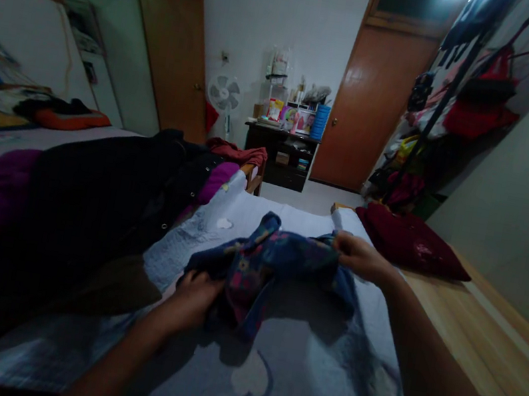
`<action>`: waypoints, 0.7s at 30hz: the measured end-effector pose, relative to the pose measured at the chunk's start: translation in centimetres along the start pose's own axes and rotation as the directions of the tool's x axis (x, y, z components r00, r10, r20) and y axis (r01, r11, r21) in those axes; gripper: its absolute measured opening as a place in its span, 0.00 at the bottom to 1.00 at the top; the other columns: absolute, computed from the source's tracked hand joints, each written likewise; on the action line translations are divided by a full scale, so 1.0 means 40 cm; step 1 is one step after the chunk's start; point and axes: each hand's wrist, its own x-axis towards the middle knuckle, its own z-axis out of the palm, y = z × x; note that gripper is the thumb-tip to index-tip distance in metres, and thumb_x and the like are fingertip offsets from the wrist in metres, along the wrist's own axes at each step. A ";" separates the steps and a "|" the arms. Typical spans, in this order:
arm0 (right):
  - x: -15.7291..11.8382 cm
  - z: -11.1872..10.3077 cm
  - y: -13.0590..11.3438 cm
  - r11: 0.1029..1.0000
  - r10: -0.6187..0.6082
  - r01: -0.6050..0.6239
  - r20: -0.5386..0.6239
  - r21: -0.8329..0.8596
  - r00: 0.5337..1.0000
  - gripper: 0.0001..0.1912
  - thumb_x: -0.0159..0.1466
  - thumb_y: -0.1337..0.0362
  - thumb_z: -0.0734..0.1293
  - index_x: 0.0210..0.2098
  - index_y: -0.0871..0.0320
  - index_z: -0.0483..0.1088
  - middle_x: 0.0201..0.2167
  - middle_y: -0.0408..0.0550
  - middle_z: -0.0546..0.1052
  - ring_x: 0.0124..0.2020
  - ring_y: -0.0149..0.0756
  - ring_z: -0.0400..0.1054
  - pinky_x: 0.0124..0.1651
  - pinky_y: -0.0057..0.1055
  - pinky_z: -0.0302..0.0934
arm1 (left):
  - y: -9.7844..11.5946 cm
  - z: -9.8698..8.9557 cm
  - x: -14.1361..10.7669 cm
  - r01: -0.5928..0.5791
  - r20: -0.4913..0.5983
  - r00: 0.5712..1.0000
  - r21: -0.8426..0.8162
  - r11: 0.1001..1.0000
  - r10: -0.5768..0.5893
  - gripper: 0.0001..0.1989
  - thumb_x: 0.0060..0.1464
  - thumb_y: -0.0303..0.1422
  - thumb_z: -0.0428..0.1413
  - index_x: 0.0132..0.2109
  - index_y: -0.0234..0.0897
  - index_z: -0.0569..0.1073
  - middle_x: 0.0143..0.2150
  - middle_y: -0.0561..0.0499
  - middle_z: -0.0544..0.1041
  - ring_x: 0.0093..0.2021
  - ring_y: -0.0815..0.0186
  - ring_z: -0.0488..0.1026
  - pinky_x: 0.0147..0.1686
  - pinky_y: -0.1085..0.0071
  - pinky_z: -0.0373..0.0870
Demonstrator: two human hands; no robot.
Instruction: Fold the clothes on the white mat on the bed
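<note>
A dark blue garment with a floral pattern (285,255) is bunched between my two hands, over a bed covered with a pale blue sheet (290,364) that bears heart shapes. My left hand (200,295) grips its lower left edge, fingers closed on the cloth. At the upper right, my right hand (359,253) pinches another part of it. The middle of the cloth is crumpled, so I cannot tell what kind of garment it is.
Left lies a black jacket (109,185) over purple cloth (219,180). A maroon cushion (410,239) rests on wooden boards (468,313) to the right. Beyond stand a fan (224,93), a dark cabinet (277,153) and a brown door (376,102). Bags (481,113) hang at right.
</note>
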 end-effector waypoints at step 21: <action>-0.122 0.204 -0.006 0.991 0.134 -0.136 -0.293 0.013 0.947 0.11 0.64 0.59 0.58 0.34 0.56 0.69 0.30 0.44 0.74 0.33 0.35 0.67 0.38 0.29 0.59 | 0.011 0.016 0.160 -0.043 -0.245 0.964 -0.518 0.854 -0.099 0.18 0.59 0.44 0.46 0.36 0.39 0.76 0.35 0.50 0.79 0.37 0.61 0.75 0.38 0.70 0.66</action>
